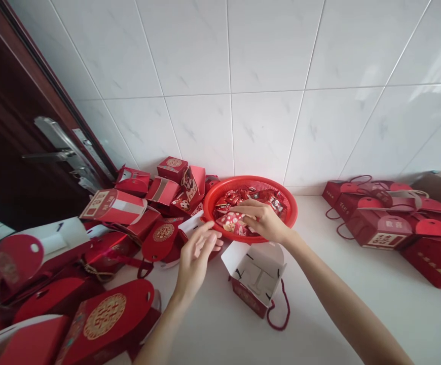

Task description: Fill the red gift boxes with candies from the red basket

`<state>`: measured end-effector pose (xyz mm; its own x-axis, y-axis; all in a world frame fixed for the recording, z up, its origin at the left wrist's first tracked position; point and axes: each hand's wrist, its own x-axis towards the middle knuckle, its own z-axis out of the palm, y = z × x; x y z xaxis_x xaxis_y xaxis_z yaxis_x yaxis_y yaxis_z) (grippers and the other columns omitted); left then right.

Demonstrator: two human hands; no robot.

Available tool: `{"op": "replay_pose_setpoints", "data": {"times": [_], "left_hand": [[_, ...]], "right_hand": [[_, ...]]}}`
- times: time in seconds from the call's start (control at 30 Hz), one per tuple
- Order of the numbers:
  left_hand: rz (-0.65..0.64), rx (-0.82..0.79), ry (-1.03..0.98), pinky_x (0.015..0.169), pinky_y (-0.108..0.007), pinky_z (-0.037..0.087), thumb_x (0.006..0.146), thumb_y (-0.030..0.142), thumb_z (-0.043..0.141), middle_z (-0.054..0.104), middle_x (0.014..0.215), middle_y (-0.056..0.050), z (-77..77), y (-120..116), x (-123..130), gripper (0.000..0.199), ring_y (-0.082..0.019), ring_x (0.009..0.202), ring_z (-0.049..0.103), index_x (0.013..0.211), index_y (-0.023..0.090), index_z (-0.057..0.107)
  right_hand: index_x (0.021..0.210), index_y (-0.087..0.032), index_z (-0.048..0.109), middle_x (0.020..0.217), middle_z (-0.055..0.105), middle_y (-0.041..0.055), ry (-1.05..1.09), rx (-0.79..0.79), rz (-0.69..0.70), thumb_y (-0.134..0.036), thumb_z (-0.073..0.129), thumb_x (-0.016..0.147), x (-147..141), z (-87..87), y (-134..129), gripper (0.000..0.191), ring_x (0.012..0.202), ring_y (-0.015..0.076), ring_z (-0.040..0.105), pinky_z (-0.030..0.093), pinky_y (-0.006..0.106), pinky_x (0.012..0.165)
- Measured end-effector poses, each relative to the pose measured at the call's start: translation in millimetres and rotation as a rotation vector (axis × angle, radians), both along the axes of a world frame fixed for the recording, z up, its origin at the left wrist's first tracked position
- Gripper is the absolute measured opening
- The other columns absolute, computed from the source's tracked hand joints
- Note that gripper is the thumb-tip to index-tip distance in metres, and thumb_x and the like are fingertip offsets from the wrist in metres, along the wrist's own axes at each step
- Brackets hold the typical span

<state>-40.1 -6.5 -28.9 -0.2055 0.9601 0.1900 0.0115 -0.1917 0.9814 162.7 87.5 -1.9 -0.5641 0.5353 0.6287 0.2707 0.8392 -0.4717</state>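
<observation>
A person's bare right hand reaches over a round, red plastic basket with mesh sides, among a pile of small, shiny red wrapped sweets. Picking from so loose a heap should go best with a light fingertip pinch, taking pieces from the top and lifting straight up, so that neighbours do not spill over the rim; squeezing hard could crush or tear the wrappers. The right forearm slants in from the lower right, palm down, fingers bent towards a red packet with white dots; whether they pinch it cannot be told. The bare left hand rises from below, just beside the basket's near left rim, its fingers half curled and apart, apparently holding nothing. Just in front of the basket, between the forearms, a small, red cardboard box with a white inside stands open on the white tabletop.
</observation>
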Motion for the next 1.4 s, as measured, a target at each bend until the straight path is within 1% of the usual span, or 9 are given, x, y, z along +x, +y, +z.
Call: {"op": "replay_pose_setpoints", "data": {"times": [0.13,0.37,0.53,0.67,0.83,1.03,1.17,1.3,1.4], "left_hand": [[-0.133,-0.097,-0.147,0.072,-0.034,0.059,0.071,0.054,0.079,0.074,0.095,-0.009,11.0,19,10,0.063,-0.022,0.079,0.072,0.118,0.014,0.069],[-0.013,-0.087,-0.208,0.094,-0.037,0.052,0.064,0.046,0.085,0.076,0.108,-0.010,-18.1,32,14,0.055,-0.027,0.106,0.068,0.109,0.017,0.074],[0.013,-0.101,-0.207,0.097,-0.039,0.051,0.062,0.047,0.085,0.076,0.110,-0.010,-27.3,29,13,0.055,-0.029,0.109,0.068,0.107,0.017,0.075],[-0.022,-0.105,-0.246,0.096,-0.039,0.052,0.061,0.048,0.085,0.076,0.112,-0.010,-30.5,28,12,0.056,-0.030,0.111,0.067,0.106,0.018,0.075],[-0.033,-0.119,-0.262,0.099,-0.041,0.050,0.062,0.049,0.085,0.076,0.113,-0.011,-37.2,28,9,0.059,-0.029,0.111,0.068,0.109,0.017,0.073],[-0.039,-0.115,-0.241,0.100,-0.041,0.050,0.063,0.050,0.084,0.075,0.114,-0.011,-35.4,26,10,0.058,-0.029,0.113,0.067,0.110,0.018,0.073],[-0.040,-0.102,-0.233,0.101,-0.041,0.050,0.064,0.051,0.083,0.075,0.115,-0.011,-34.5,25,11,0.057,-0.030,0.114,0.066,0.109,0.018,0.073],[-0.027,-0.109,-0.224,0.102,-0.042,0.049,0.064,0.052,0.083,0.074,0.119,-0.012,-36.0,25,11,0.058,-0.031,0.117,0.065,0.109,0.017,0.073],[-0.030,-0.106,-0.221,0.101,-0.042,0.049,0.065,0.052,0.083,0.074,0.117,-0.011,-36.3,24,11,0.057,-0.030,0.115,0.066,0.110,0.018,0.073]], "right_hand": [[0.124,-0.022,0.068,0.123,0.066,0.0110,-0.079,0.078,0.079,-0.012,0.048,0.094,-3,3.7,-11,0.038,0.108,0.0211,0.065,0.054,0.035,0.088],[0.150,-0.022,0.044,0.142,0.058,0.0142,-0.608,-0.239,-0.292,-0.012,0.060,0.084,-2,4.6,31,0.069,0.123,0.0312,0.060,0.049,0.038,0.097],[0.134,-0.021,0.061,0.126,0.068,0.0153,-0.807,-0.325,-0.211,-0.014,0.070,0.072,-17,-4.3,48,0.063,0.112,0.0339,0.066,0.052,0.035,0.082],[0.107,-0.015,0.071,0.106,0.073,0.0148,-0.761,-0.352,-0.233,-0.013,0.067,0.074,-20,-11.1,50,0.033,0.094,0.0295,0.069,0.049,0.030,0.070],[0.087,-0.016,0.068,0.082,0.072,0.0043,-0.544,-0.396,-0.285,-0.016,0.065,0.078,-6,-11.2,56,0.009,0.074,0.0198,0.067,0.045,0.025,0.062],[0.118,-0.016,0.059,0.108,0.071,0.0091,-0.275,-0.375,-0.419,-0.025,0.066,0.085,-1,-16.0,63,0.035,0.090,0.0217,0.068,0.049,0.029,0.075],[0.125,-0.016,0.055,0.119,0.067,0.0140,-0.236,-0.318,-0.472,-0.015,0.064,0.082,-1,-21.7,66,0.044,0.106,0.0254,0.063,0.049,0.036,0.087],[0.113,-0.016,0.064,0.113,0.068,0.0125,-0.322,-0.285,-0.404,-0.009,0.058,0.082,-1,-22.6,64,0.033,0.106,0.0252,0.063,0.048,0.037,0.091],[0.097,-0.021,0.073,0.095,0.073,0.0060,-0.459,-0.309,-0.230,-0.018,0.077,0.069,-4,-23.3,57,0.028,0.096,0.0258,0.066,0.049,0.037,0.090]]}}
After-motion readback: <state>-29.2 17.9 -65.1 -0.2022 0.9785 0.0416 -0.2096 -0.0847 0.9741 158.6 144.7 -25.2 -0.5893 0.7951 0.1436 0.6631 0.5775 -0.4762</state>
